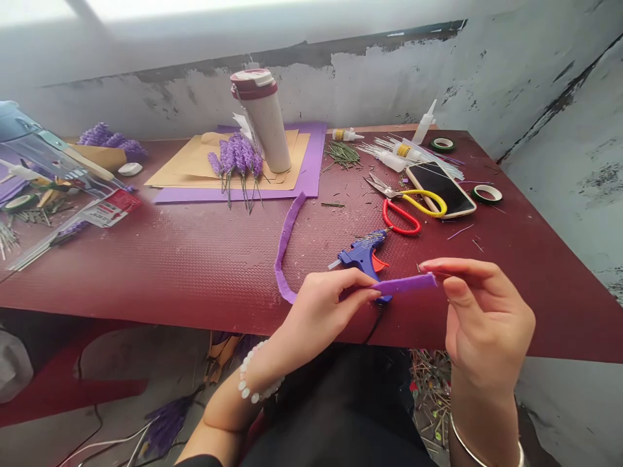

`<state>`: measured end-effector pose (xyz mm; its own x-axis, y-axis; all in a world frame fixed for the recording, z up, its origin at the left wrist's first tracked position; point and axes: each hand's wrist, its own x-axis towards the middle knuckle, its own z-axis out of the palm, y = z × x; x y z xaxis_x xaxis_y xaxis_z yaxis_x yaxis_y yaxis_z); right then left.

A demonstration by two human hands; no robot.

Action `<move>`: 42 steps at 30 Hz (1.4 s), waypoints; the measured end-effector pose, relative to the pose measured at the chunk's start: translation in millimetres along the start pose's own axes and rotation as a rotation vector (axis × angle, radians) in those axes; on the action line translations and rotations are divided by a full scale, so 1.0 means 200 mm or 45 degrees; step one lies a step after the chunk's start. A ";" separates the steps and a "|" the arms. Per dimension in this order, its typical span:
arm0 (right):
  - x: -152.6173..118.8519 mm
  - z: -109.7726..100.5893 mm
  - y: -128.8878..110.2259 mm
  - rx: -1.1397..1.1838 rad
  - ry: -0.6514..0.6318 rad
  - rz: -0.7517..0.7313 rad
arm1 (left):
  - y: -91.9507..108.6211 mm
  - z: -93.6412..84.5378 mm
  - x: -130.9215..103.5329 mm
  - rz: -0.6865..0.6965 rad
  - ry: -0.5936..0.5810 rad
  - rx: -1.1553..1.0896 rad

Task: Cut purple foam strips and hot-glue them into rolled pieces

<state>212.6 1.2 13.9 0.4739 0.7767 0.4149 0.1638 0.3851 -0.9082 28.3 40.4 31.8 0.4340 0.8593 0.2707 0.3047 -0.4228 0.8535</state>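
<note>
My left hand (326,301) pinches a narrow purple felt strip (406,284) between thumb and fingers. Its short end points right toward my right hand; its long tail curves over the table behind my left hand. Just beyond the strip's end, my right hand (489,318) is raised with curled fingers. A tiny dark tip shows at its fingertips; what it is stays unclear. Behind the strip lies a blue glue gun (363,251) with an orange trigger. Scissors (396,193) with one red and one yellow handle lie farther back.
A phone (440,188), green tape rolls (487,193), glue bottles (424,123) and cut green stems (343,154) lie at the back right. A tumbler (265,120) and purple flower sprigs (237,155) rest on brown paper (168,170). A clear blue-lidded container (48,146) stands left.
</note>
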 end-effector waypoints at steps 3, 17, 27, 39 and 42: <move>-0.01 0.00 -0.01 -0.105 -0.145 -0.026 | 0.00 0.00 0.00 0.042 -0.036 0.044; 0.09 -0.05 -0.01 0.042 0.361 -0.118 | -0.03 0.03 -0.01 0.341 0.154 0.350; -0.01 -0.02 -0.03 -0.537 -0.494 -0.505 | -0.03 0.05 0.01 0.565 0.238 0.609; 0.00 -0.01 -0.05 -0.957 -0.410 -0.850 | -0.03 0.05 -0.02 0.754 0.406 0.811; 0.00 -0.02 -0.05 -0.968 -0.318 -0.867 | -0.04 0.04 -0.01 0.731 0.357 0.787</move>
<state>214.1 -4.3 23.1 -0.1005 0.6277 0.7720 0.8697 0.4323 -0.2382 32.0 38.9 20.8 0.4619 0.4715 0.7512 0.5425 -0.8202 0.1812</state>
